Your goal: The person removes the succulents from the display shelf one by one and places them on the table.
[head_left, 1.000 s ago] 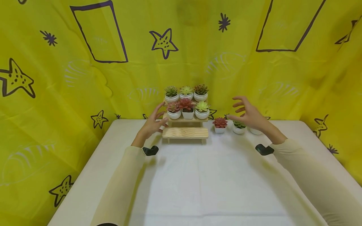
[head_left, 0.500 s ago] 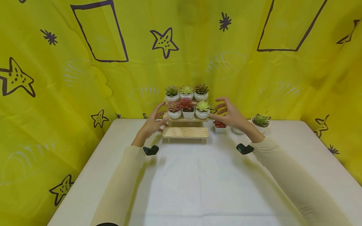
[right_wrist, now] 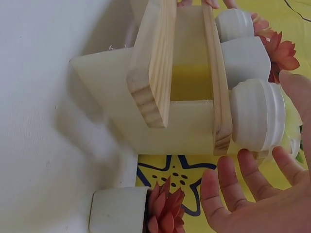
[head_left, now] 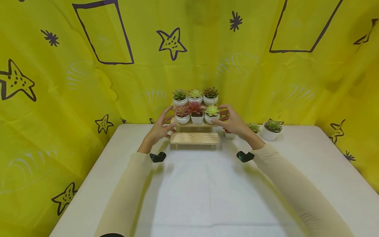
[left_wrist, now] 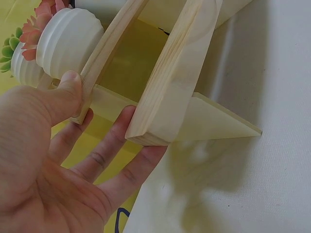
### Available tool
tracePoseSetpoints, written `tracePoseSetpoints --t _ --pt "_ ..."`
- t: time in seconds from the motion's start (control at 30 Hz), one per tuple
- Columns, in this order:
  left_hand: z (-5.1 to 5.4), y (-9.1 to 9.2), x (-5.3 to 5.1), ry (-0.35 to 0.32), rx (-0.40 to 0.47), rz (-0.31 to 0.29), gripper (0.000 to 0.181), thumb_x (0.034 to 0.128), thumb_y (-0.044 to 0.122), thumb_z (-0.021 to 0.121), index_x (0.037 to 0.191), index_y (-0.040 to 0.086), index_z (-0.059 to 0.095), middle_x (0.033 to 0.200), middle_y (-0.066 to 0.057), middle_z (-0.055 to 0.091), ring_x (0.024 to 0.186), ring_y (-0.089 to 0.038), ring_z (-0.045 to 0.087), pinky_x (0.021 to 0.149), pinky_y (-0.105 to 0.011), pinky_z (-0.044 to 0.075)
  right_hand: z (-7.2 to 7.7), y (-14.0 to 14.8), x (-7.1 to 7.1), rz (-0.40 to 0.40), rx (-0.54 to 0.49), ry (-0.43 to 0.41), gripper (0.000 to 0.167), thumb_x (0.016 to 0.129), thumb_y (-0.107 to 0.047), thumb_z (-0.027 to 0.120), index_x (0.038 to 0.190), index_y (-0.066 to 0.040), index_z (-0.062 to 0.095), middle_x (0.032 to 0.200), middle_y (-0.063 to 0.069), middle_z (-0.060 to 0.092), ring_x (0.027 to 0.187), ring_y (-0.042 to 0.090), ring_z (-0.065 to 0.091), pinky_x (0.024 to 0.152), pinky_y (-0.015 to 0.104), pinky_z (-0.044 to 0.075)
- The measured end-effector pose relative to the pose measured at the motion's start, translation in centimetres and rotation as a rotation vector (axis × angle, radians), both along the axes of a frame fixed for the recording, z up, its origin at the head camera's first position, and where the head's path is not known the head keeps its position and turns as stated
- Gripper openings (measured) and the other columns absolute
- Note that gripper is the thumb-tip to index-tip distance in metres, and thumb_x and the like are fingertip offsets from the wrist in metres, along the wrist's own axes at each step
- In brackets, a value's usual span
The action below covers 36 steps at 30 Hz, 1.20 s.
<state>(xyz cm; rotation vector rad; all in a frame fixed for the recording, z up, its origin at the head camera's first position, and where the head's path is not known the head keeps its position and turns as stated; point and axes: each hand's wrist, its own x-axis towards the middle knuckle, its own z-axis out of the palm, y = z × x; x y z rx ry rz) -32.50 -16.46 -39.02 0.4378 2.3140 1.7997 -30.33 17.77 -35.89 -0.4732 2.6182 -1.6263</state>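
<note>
A three-step wooden plant stand [head_left: 193,138] carries two rows of potted succulents. My left hand [head_left: 158,131] is at its left end; in the left wrist view the thumb lies against the middle shelf [left_wrist: 109,43], with fingertips at the board ends. My right hand [head_left: 235,125] is around the right side of a lime-green succulent in a round white pot [head_left: 212,118] on the middle step. In the right wrist view its thumb and fingers are spread about that pot [right_wrist: 257,114]; firm contact cannot be made out. A red succulent [head_left: 194,108] in a square pot sits beside it.
Right of the stand, a red succulent in a square white pot [right_wrist: 119,208] stands on the white table [head_left: 183,191], partly hidden by my right hand in the head view. Farther right are a green succulent [head_left: 254,127] and another in a round pot [head_left: 271,131]. A yellow curtain [head_left: 201,72] hangs behind.
My right hand has moved left, from above the loose pots at the right to the lime-green succulent on the middle step. My left hand stays at the stand's left end.
</note>
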Motion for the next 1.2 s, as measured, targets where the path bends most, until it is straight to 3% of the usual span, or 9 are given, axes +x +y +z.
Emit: tracePoseSetpoints --t 0.13,0.57,1.2 --pt "-0.1 0.0 0.0 0.005 0.003 0.001 0.076 0.1059 0.015 0.060 0.160 0.050 0.020 0.165 -0.016 0.028 0.107 -0.048 0.066 0.073 -0.053 0.060 -0.1 -0.5 -0.2 -0.021 0.003 -0.001 0.073 0.093 -0.030 0.079 0.149 -0.006 0.038 0.136 0.023 0.048 0.118 0.040 0.057 0.087 0.043 0.053" --pt "0.0 0.0 0.0 0.018 -0.005 0.000 0.076 0.1059 0.015 0.059 0.161 0.049 0.019 0.164 -0.016 0.031 0.105 -0.044 0.067 0.070 -0.048 0.060 -0.3 -1.1 -0.4 -0.045 0.030 0.016 0.073 0.093 -0.028 0.079 0.151 -0.005 0.040 0.131 0.024 0.056 0.119 0.040 0.055 0.093 0.048 0.050" --pt "-0.2 0.1 -0.2 0.019 -0.003 0.011 0.076 0.1054 0.015 0.060 0.160 0.049 0.021 0.163 -0.015 0.033 0.103 -0.042 0.067 0.072 -0.052 0.060 -0.4 -1.1 -0.2 -0.064 0.052 0.002 0.076 0.093 -0.033 0.079 0.153 -0.007 0.039 0.131 0.022 0.057 0.118 0.036 0.056 0.095 0.047 0.049"
